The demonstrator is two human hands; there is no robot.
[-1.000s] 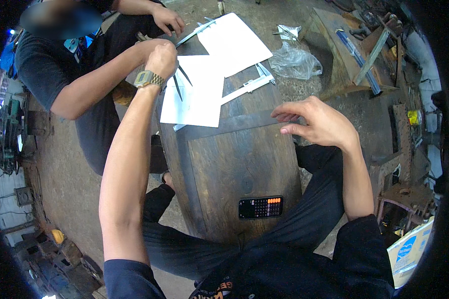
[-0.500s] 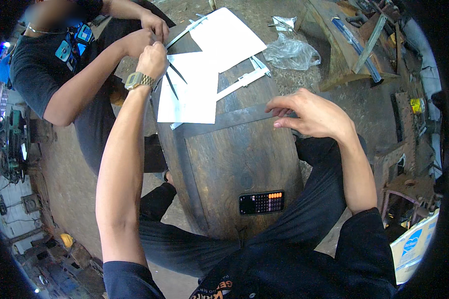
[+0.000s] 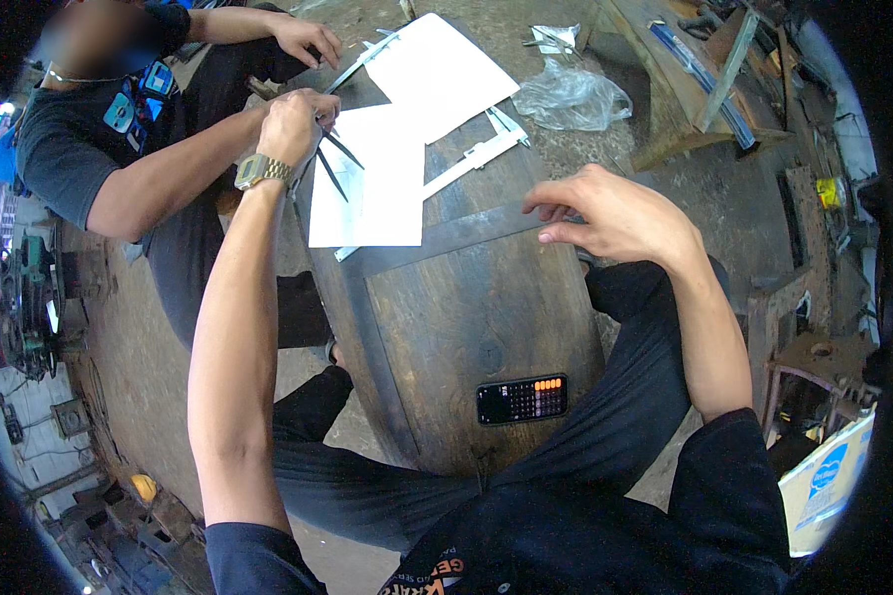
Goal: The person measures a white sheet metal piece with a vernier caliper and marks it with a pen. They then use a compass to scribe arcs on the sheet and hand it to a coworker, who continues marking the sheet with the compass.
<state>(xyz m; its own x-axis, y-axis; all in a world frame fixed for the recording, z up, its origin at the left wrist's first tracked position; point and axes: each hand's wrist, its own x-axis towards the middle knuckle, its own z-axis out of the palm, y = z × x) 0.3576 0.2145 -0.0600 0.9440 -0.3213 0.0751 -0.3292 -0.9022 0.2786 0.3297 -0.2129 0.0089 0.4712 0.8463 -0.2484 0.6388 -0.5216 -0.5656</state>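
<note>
My left hand, with a gold-coloured watch on its wrist, is closed at the top of a pair of dark dividers. Their two pointed legs spread over a white sheet of paper. A co-worker's hand is right against mine there, so the grip itself is partly hidden. Beyond it, the co-worker's other hand hangs apart with loose fingers. My right hand holds nothing; its fingers are bent and apart at the right end of a flat steel square on the wooden surface.
Another white sheet overlaps the first. A caliper pokes out beneath them, and another measuring tool lies at the far left. Near me rests a phone showing a calculator. A clear plastic bag lies beyond, beside a metal-laden stand.
My left hand has shifted slightly left and down with the dividers. One of the co-worker's hands has come away from the tool and opened. My right hand stays nearly still.
</note>
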